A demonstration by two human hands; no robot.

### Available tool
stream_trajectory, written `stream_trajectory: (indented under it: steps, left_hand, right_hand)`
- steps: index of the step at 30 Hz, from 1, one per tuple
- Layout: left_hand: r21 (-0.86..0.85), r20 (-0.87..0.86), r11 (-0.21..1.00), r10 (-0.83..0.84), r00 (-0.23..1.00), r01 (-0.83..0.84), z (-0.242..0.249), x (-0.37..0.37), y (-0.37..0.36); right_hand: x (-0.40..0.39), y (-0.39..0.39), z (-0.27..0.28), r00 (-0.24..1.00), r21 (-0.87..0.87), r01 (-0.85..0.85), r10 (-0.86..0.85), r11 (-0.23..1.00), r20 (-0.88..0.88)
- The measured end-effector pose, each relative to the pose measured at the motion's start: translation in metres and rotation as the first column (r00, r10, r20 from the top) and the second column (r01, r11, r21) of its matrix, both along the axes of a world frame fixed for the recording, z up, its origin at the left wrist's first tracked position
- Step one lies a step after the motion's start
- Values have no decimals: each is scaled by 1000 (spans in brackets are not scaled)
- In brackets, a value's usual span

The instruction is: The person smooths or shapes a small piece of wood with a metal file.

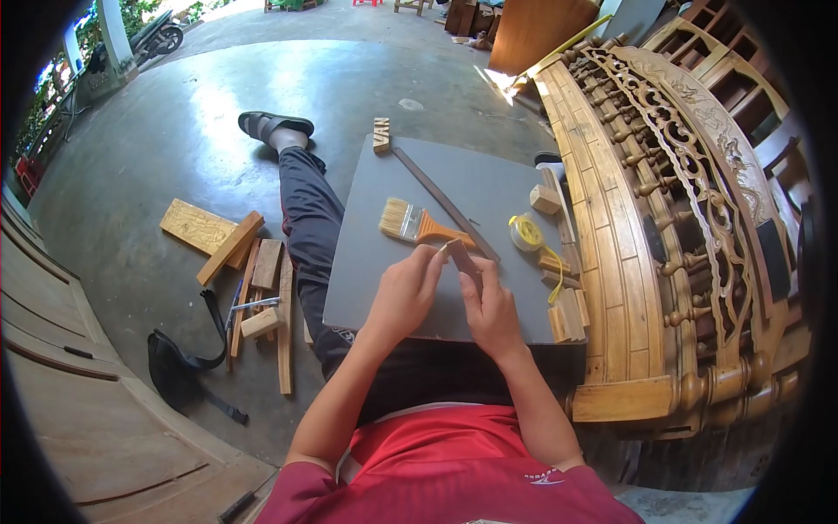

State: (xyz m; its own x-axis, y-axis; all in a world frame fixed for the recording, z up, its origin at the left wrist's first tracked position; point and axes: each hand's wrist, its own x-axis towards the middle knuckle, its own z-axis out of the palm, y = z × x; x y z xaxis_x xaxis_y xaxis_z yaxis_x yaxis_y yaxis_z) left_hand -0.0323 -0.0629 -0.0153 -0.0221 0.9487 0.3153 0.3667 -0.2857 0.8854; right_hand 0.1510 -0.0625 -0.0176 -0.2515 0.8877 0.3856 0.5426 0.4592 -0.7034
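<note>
Both hands, left hand [403,293] and right hand [491,307], grip a small wood piece [461,258] at frame centre above the grey board [384,262]; the paintbrush [417,225] lies unused just beyond, so brushing looks not yet begun

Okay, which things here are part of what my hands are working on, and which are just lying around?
In hand:
- left hand and right hand, both on the small wooden piece
- grey board beneath them

Lying about:
- paintbrush
- yellow tape
- metal strip
- wood scraps on the floor
- black bag
- carved bench
</note>
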Motion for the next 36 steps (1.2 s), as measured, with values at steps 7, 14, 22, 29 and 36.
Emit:
stream_trajectory:
  steps: [7, 14, 22, 29, 36]
  left_hand:
    - [74, -73, 997, -22, 997, 27, -9, 1, 1]
    - [92, -86, 995, -26, 996, 34, -8, 2, 0]
    - [136, -121, 989, -36, 992, 52, -10, 3, 0]
    - [113, -89, 993, -33, 995, 43, -9, 2, 0]
    - [114, -71, 993, -35, 997, 43, -10, 1, 1]
  right_hand:
    - [-2, 1, 0, 1000, 25, 27, -27, 999, 5]
    - [-3, 1, 0, 999, 24, 38, -38, 999, -1]
    - [-3, 0, 1, 999, 41, 36, -37, 999, 18]
    - [-3, -2, 3, 997, 5, 36, -35, 999, -65]
    - [-2, 2, -2, 999, 136, -5, 0, 991, 37]
